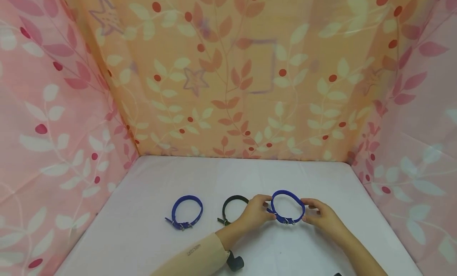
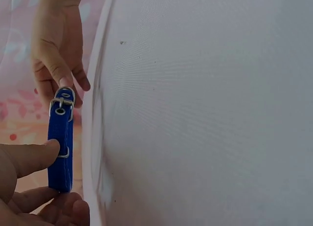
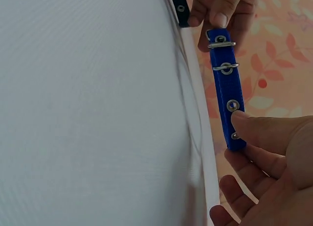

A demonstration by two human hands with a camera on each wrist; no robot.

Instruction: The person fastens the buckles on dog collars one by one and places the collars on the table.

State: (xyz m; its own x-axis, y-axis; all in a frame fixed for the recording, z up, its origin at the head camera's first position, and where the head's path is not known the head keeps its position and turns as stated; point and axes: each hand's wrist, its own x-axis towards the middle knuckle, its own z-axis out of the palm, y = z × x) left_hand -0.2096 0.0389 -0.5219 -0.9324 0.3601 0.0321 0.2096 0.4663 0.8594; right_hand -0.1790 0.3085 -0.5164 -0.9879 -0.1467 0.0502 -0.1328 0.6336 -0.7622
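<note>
A blue buckled collar [image 1: 288,220] is held between both hands at the right of the table, its metal buckle and rings facing me. My left hand [image 1: 258,211] pinches its left side, near the strap's free tip. The right hand [image 1: 323,217] holds the opposite side between thumb and fingers. The right wrist view shows metal eyelets along the collar [image 3: 228,84] and the thumb pressing beside one. In the left wrist view the buckle [image 2: 61,104] is plain. A black collar [image 1: 228,200] lies just left of my left hand, which partly hides it.
Another blue collar [image 1: 187,224] lies farther left on the white-covered table [image 1: 143,236]. Patterned cloth walls [image 1: 228,109] enclose the table's back and sides. A dark device [image 1: 235,262] sits by the left sleeve [image 1: 196,254].
</note>
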